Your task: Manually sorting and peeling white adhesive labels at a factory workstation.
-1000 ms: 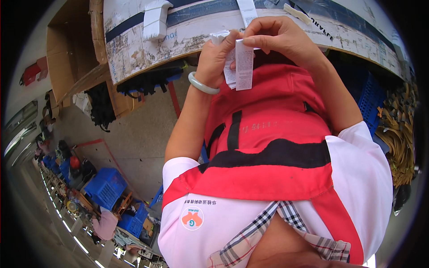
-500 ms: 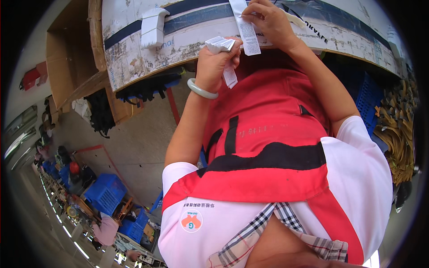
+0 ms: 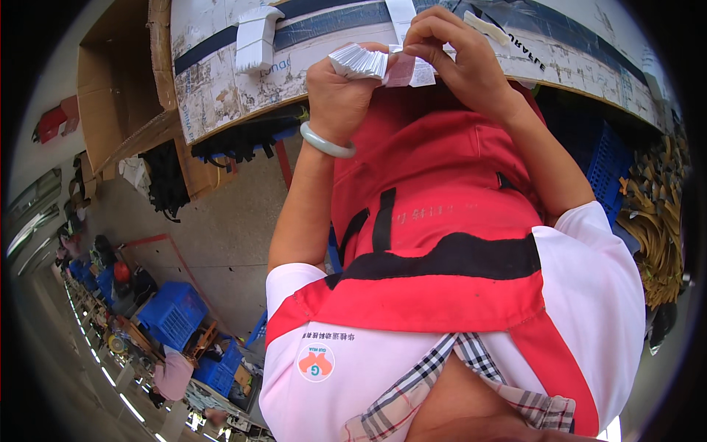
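My left hand [image 3: 339,99], with a pale bangle at its wrist, is closed around a fanned stack of folded white labels [image 3: 359,61]. My right hand [image 3: 468,62] has its thumb and forefinger pinched at the end of a small white label [image 3: 395,49] beside that stack. Just below the fingers hangs a thin printed label [image 3: 400,72], reddish where the apron shows behind it. A white label strip [image 3: 401,16] lies on the worktop behind the hands. Left of them, another pile of white labels [image 3: 255,40] rests on the worktop.
The worn, cardboard-covered worktop [image 3: 309,77] has dark tape bands. A pale strip [image 3: 486,28] lies to the right. An open cardboard box [image 3: 118,88] stands left. Blue crates [image 3: 173,317] sit on the floor, and brown pieces [image 3: 655,221] are heaped at right.
My right hand has come down from the long label strip toward the left hand. The left hand has shifted slightly left, turning its fanned stack into fuller view.
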The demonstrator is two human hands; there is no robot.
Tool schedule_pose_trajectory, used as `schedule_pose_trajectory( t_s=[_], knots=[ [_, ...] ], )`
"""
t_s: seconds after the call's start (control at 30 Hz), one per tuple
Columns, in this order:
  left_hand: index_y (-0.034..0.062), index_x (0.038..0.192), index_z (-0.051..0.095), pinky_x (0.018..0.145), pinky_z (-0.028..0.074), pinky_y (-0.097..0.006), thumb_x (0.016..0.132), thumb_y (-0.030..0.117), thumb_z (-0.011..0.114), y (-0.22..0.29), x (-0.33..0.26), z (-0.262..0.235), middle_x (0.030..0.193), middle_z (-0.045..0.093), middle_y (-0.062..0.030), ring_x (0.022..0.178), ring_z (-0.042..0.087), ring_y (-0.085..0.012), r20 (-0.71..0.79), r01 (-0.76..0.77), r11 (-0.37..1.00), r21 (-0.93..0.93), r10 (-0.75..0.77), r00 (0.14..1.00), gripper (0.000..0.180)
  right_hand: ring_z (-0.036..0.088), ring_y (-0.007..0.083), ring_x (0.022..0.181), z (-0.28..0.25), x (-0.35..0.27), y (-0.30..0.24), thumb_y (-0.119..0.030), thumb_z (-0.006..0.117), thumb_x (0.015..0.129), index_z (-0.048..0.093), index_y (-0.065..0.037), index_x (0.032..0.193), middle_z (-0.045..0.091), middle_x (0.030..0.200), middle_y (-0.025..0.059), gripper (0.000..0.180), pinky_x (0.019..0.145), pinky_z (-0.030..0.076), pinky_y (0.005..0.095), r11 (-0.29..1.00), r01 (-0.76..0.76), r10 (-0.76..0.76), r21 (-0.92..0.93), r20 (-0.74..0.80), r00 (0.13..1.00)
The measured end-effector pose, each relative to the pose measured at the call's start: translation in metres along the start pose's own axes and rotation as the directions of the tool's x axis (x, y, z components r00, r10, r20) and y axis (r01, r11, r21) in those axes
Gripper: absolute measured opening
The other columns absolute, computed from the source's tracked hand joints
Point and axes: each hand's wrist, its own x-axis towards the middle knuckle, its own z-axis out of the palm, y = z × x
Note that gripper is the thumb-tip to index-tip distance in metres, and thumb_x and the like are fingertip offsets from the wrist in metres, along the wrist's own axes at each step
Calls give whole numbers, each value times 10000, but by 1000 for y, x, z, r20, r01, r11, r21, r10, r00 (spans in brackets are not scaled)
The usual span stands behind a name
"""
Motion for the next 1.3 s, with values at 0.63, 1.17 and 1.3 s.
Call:
schedule_pose_trajectory(
  t_s=[0.63,1.17,1.3],
  knots=[
    [-4,1007,699,507,447,-209,864,41,688,-6,-8,6,690,654,-45,584,590,-78,-8,-31,994,-104,30,1000,150,587,44,762,-7,-17,0,-130,656,920,650,-12,1025,626,882,-6,157,685,509,189,742,-624,566,246,269,779],
    [1,989,634,467,429,-216,895,333,681,-8,-11,8,798,665,-90,539,559,-108,242,406,750,-522,-326,914,348,513,44,655,-12,-1,-18,-170,707,870,673,-35,889,601,785,-4,140,594,411,191,538,-760,519,365,567,640],
    [8,1019,616,567,502,-245,907,329,665,-2,-13,16,808,645,-74,660,620,-141,381,534,599,-597,-374,846,343,607,86,669,4,-18,-6,-166,677,904,679,17,954,647,777,31,190,590,483,232,647,-653,550,394,351,758]
  ],
)
